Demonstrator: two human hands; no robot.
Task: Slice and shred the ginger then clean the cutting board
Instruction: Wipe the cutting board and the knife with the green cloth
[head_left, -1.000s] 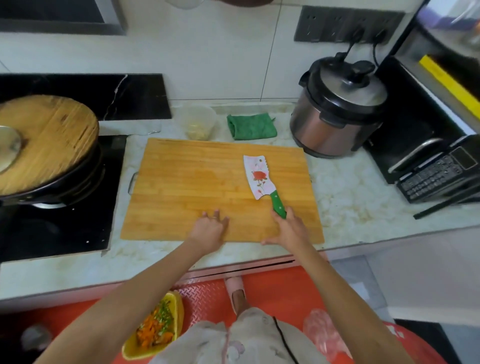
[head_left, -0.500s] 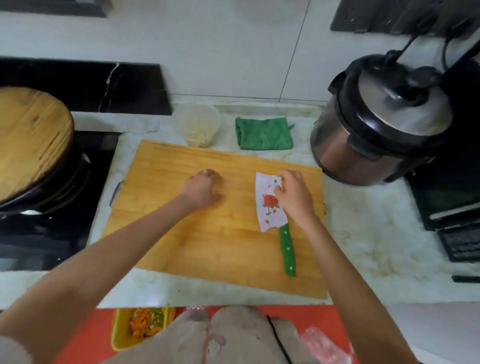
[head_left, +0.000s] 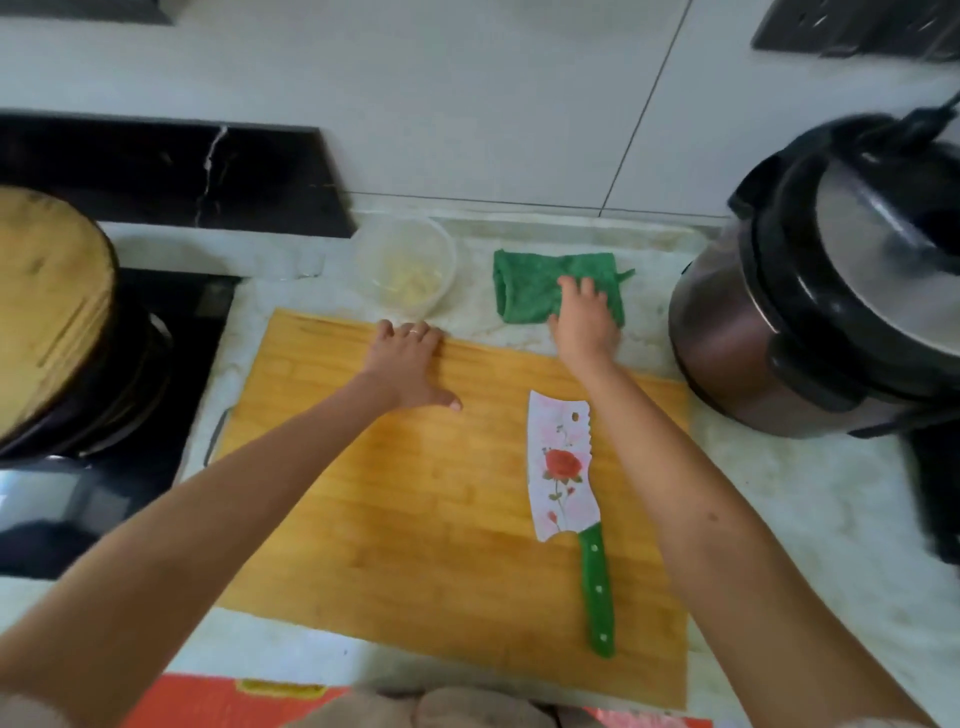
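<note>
**A:** Where is the board, and how does it lie?

**B:** The board (head_left: 415, 493) lies flat on the bench (head_left: 831, 519) right in front of me. Its long axis runs left to right, with the right end swung a little nearer to me. Its top looks bare of ginger. The knife (head_left: 566, 483) lies on its right part, crossing the board's long axis. The blade points away and the green handle points toward me.

**A:** And the ginger?

**B:** I see pale shreds in the bowl (head_left: 366, 249), just past the board's far edge. So I judge the cutting done and the cleaning step in hand.

**A:** Your grips?

**B:** My left grip (head_left: 408, 366) is spread flat on the board at its far edge and holds nothing. My right grip (head_left: 584, 325) reaches past that edge and rests on the green cloth (head_left: 524, 288). Its fingers are laid out over the cloth, not closed round it as far as I can tell.

**A:** What does the next move call for?

**B:** I'd close the right grip on the cloth and bring it back over the board. Then I'd wipe along the long axis while the left grip steadies the board. The knife sits in the wiping path, so it wants lifting off by the handle or working around. The cooker (head_left: 779, 312) stands near the cloth on the right, so I'd keep my arm off it.
</note>
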